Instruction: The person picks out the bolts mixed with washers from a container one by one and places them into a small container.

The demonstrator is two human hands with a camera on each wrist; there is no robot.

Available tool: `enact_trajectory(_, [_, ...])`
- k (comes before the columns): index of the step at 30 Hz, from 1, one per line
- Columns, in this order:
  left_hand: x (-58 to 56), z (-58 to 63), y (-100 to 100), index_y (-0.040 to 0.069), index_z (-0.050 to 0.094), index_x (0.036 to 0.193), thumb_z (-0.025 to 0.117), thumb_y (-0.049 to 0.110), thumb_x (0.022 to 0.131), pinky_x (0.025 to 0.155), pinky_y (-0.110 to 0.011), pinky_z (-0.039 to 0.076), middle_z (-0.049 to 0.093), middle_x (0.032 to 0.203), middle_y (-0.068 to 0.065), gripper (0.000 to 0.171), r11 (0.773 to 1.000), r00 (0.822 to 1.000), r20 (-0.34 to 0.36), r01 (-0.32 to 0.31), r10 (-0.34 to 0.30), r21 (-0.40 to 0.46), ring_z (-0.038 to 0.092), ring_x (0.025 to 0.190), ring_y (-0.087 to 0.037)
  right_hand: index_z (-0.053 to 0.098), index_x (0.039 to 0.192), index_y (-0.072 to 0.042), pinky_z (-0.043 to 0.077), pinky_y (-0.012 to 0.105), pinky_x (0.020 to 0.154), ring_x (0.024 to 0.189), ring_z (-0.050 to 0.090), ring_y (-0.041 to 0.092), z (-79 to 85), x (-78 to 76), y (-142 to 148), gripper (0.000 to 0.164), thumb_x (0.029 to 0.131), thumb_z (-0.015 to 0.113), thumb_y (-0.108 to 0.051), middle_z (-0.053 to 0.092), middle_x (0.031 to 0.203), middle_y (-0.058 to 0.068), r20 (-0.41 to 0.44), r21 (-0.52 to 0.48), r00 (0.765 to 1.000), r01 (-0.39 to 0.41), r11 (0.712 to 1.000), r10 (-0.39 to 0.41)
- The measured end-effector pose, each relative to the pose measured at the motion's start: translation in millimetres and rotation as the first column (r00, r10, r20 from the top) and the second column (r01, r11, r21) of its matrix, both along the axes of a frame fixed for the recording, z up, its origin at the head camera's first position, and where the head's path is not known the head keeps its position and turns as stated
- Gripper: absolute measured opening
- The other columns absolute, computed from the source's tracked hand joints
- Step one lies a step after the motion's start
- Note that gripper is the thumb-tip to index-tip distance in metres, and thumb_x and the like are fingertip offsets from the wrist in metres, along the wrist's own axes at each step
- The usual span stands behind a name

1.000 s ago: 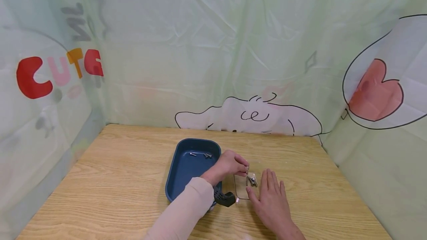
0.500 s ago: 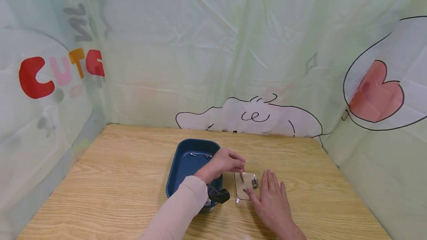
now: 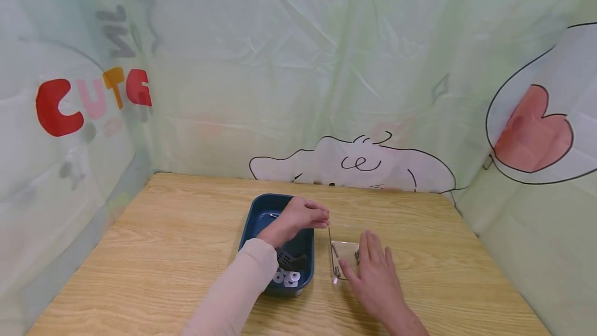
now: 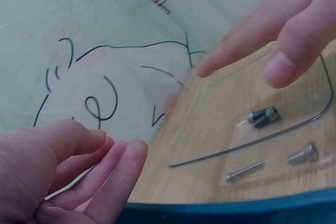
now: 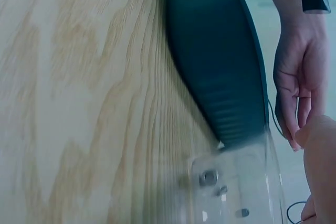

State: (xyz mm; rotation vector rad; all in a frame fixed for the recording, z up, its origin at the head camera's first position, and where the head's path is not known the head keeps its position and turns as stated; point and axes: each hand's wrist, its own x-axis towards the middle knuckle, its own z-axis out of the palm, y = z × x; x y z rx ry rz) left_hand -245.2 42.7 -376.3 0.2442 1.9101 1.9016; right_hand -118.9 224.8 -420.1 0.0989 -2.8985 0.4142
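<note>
My left hand [image 3: 303, 214] is over the right rim of the blue tray [image 3: 306, 274], thumb and fingertips brought together. In the left wrist view nothing shows sticking out from the fingertips [image 4: 137, 150]; I cannot tell whether something small is pinched inside. My right hand [image 3: 375, 276], fingers straight, overlaps the right side of a shallow clear container [image 3: 332, 259]. Inside the container are a thin screw [image 4: 244, 171], a thicker bolt [image 4: 303, 153] and a small cluster of metal fasteners [image 4: 264, 116]. The right fingers cover part of it from above.
Several white washer-like discs [image 3: 286, 278] sit at the near end of the blue tray, a screw [image 3: 273, 215] at its far end. A black wrist mount [image 3: 291, 261] hangs by my left wrist. Printed curtains [image 3: 261, 92] stand around the wooden table [image 3: 186, 232].
My left hand has moved left from over the clear container, where it pinched a small metal piece, to the blue tray's rim. The container's screws have shifted left. My right hand has moved slightly left.
</note>
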Motion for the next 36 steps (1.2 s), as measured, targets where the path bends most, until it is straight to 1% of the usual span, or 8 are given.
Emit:
enact_trajectory(5, [-4.4,1.3,-11.5,-0.002,0.069,0.117,0.066,0.012,0.095,0.094,-0.040,0.058,0.073,0.107,-0.019,0.026,1.000,1.000,-0.023,-0.020,0.019,-0.020,0.075,0.095,-0.025,0.026,0.150,0.012,0.018,0.067,0.118,0.149,0.021,0.045,2.1,-1.7,-9.6,0.081,0.100,0.052,-0.046,0.023,0.159,0.029,-0.034,-0.011,0.999,-0.038,0.999,0.037])
enact_trajectory(10, [-8.7,-2.5,-21.3,-0.002,0.069,0.115,0.066,0.010,0.095,0.096,-0.043,0.056,0.073,0.107,-0.020,0.024,0.998,0.998,-0.023,-0.062,0.062,-0.020,0.075,0.094,-0.025,0.025,0.151,0.010,0.017,0.067,0.120,0.151,0.018,0.042,2.6,-4.9,-20.5,0.084,0.098,0.053,-0.050,0.022,0.161,0.026,-0.002,-0.028,0.999,-0.053,0.998,0.053])
enact_trajectory(15, [-12.5,-7.5,-30.3,-0.002,0.069,0.115,0.065,0.012,0.096,0.093,-0.040,0.058,0.074,0.102,-0.016,0.024,0.992,0.993,-0.028,-0.116,0.114,-0.055,0.075,0.094,-0.026,0.024,0.153,0.008,0.016,0.065,0.121,0.152,0.018,0.040,2.5,-6.9,-29.9,0.085,0.097,0.056,-0.048,0.021,0.162,0.024,0.023,-0.021,0.998,-0.065,0.998,0.065])
enact_trajectory(19, [-15.9,-12.0,-37.1,-0.003,0.068,0.117,0.063,0.013,0.097,0.097,-0.042,0.055,0.074,0.105,-0.017,0.026,0.987,0.989,-0.018,-0.145,0.144,-0.064,0.075,0.097,-0.027,0.022,0.154,0.005,0.015,0.063,0.122,0.153,0.016,0.037,2.7,-7.4,-36.2,0.085,0.098,0.053,-0.050,0.018,0.164,0.022,0.051,-0.018,0.996,-0.072,0.997,0.073])
enact_trajectory(22, [-16.8,-14.5,-42.6,-0.004,0.068,0.118,0.063,0.012,0.097,0.097,-0.042,0.056,0.074,0.106,-0.018,0.027,0.982,0.986,-0.018,-0.170,0.169,-0.078,0.075,0.097,-0.027,0.022,0.155,0.003,0.014,0.062,0.123,0.154,0.014,0.036,3.0,-7.4,-41.6,0.085,0.098,0.053,-0.052,0.017,0.165,0.020,0.068,-0.028,0.995,-0.076,0.997,0.078])
enact_trajectory(27, [-17.9,-16.4,-51.2,-0.005,0.067,0.118,0.063,0.011,0.097,0.095,-0.040,0.057,0.073,0.106,-0.019,0.027,0.970,0.974,-0.008,-0.225,0.225,-0.097,0.075,0.097,-0.028,0.024,0.155,0.002,0.014,0.061,0.124,0.154,0.014,0.035,1.6,-6.8,-49.9,0.084,0.097,0.053,-0.052,0.019,0.165,0.018,0.076,-0.020,0.993,-0.086,0.996,0.087])
enact_trajectory(32, [-18.5,-18.5,-57.4,-0.006,0.066,0.118,0.060,0.011,0.099,0.092,-0.037,0.058,0.072,0.107,-0.021,0.027,0.950,0.960,-0.038,-0.279,0.276,-0.141,0.075,0.097,-0.028,0.025,0.155,0.000,0.014,0.059,0.125,0.154,0.014,0.033,-1.2,-4.9,-58.2,0.084,0.096,0.053,-0.054,0.018,0.165,0.016,0.091,-0.018,0.991,-0.097,0.995,0.098])
enact_trajectory(36, [-18.7,-20.6,-59.4,-0.008,0.064,0.120,0.056,0.011,0.100,0.092,-0.035,0.058,0.070,0.110,-0.023,0.028,0.932,0.948,-0.051,-0.319,0.315,-0.173,0.073,0.100,-0.030,0.024,0.155,-0.001,0.013,0.058,0.125,0.154,0.014,0.034,-1.9,-3.8,-65.6,0.086,0.095,0.053,-0.056,0.019,0.165,0.015,0.104,-0.023,0.989,-0.107,0.994,0.109])
